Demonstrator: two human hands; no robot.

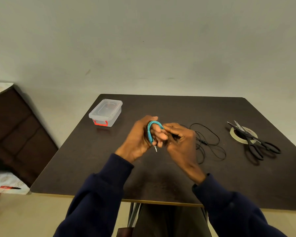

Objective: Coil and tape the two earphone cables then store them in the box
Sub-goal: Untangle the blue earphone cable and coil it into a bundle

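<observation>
Head view shows both hands raised above the dark table, meeting at one grip. The left hand has the teal earphone cable looped round its fingers, which curl in on the coil. The right hand comes in from the right, its fingertips pressed together on the loop's right side; blur hides the exact pinch. The metal jack plug hangs just under the grip. Right of the grip, behind the right hand, the black earphone cable lies loose on the table. Further right, well apart, black scissors lie across the tape roll. Left of the grip and farther from the person stands the clear box, lid on, red latch facing the person
</observation>
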